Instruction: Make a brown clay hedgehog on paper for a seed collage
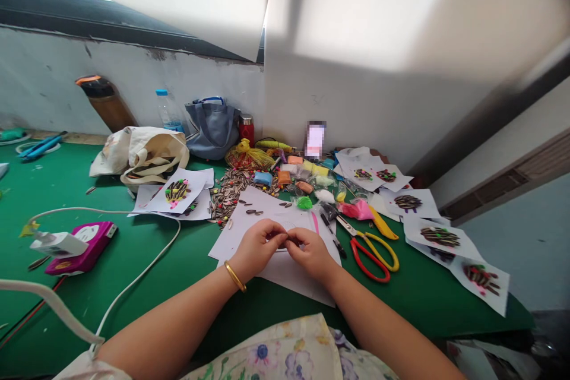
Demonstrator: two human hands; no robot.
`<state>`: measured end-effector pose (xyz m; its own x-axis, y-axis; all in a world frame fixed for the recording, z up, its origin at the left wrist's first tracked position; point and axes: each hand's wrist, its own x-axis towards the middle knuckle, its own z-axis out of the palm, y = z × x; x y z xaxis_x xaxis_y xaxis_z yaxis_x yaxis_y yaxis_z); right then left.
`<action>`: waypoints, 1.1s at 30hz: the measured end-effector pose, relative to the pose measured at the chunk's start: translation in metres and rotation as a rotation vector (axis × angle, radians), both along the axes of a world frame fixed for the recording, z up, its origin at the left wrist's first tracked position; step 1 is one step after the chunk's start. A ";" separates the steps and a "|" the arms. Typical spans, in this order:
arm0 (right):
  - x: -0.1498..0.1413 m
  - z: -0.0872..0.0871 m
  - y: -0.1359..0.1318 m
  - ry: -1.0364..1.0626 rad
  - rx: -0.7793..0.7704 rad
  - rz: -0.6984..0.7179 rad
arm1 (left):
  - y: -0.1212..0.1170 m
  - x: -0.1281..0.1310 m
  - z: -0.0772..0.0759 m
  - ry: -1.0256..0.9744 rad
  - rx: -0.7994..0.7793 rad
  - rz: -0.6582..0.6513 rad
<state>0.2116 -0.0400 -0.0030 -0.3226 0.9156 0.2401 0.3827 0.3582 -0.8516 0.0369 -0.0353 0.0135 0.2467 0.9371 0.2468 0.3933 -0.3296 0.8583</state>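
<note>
My left hand (261, 244) and my right hand (310, 252) meet fingertip to fingertip over white paper (253, 202). Both are closed in a pinch. Something small and dark shows at the fingertips, too hidden to name. A few striped sunflower seeds (253, 212) lie loose on the paper, beyond my fingers. Left of the sheet spreads a big heap of sunflower seeds (229, 193) with small coloured bits among them. To the right of my right hand are a black marker (333, 234) and scissors (369, 249) with red and yellow handles.
Packets of coloured clay (307, 175) sit behind the paper, near a propped phone (315, 139). Seed pictures on paper (440, 236) line the right edge; others (180, 191) lie left. Bags (212, 127), a bottle (168, 110), a purple box (84, 246) and a white cable (146, 276) are leftward.
</note>
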 end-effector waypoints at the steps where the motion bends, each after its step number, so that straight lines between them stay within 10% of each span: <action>1: 0.000 0.000 0.000 0.017 -0.008 0.000 | 0.000 0.000 0.001 -0.005 0.000 0.009; 33: 0.001 0.006 -0.002 0.135 -0.097 -0.010 | 0.000 0.001 0.000 -0.168 -0.139 -0.029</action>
<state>0.2123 -0.0417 0.0034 -0.2842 0.9397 0.1905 0.2659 0.2681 -0.9260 0.0380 -0.0349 0.0135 0.2402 0.9582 0.1556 0.2327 -0.2125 0.9491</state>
